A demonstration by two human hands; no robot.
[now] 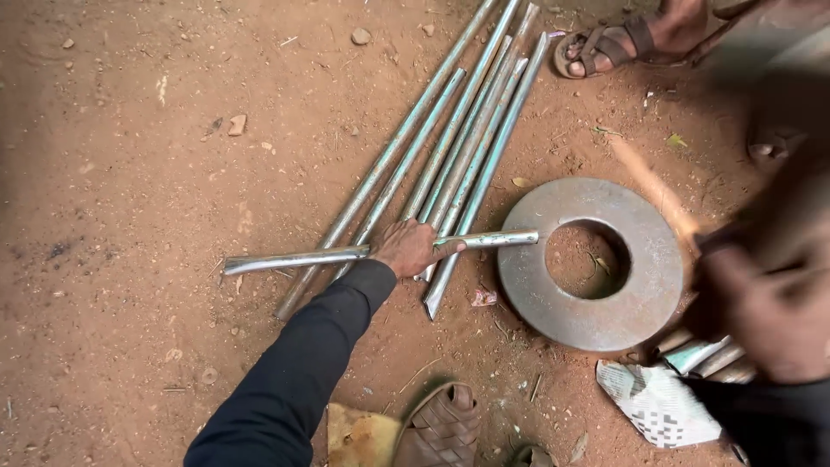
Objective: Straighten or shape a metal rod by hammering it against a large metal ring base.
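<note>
The left hand point(413, 247) clenches a metal pipe point(380, 251) mid-length — its far end rests on the rim of a thick steel ring point(529, 285), right of the grip. More pipes point(450, 147) lie beneath. The right hand point(765, 311) is blurred — grip unreadable.

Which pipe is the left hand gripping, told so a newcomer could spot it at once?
Start at the flat grey metal ring on the red dirt. One pipe rests its end on the ring's left rim, held mid-length by the left hand. It alone lies crosswise, nearly level, over the diagonal bundle of pipes.
</note>
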